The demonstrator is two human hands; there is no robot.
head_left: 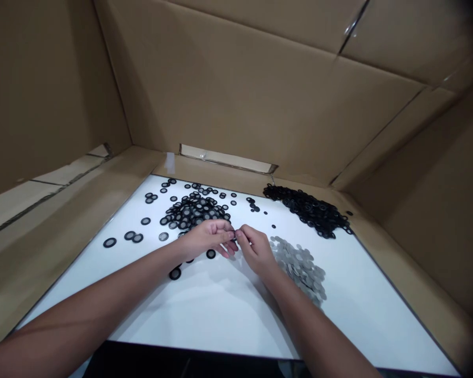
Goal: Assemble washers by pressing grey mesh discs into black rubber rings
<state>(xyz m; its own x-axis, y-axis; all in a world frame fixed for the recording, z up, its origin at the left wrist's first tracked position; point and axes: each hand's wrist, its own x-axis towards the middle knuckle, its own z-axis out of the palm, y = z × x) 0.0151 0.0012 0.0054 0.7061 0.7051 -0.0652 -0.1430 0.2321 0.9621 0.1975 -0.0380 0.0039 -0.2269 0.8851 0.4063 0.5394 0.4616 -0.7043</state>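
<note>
My left hand (208, 238) and my right hand (256, 249) meet above the white surface, their fingertips pinching a small black rubber ring (235, 234) that is mostly hidden by them. Just behind my left hand lies a heap of black-rimmed mesh washers (194, 213), with several strewn further left, such as one washer (109, 242). A pile of plain black rings (307, 210) sits at the back right. Beside my right hand is a heap of grey metal mesh discs (299, 268).
A white board (205, 310) forms the work surface, with open white area in front of my hands. Brown cardboard walls (220, 94) rise around the back and sides. A dark edge (181, 359) runs along the front of the board.
</note>
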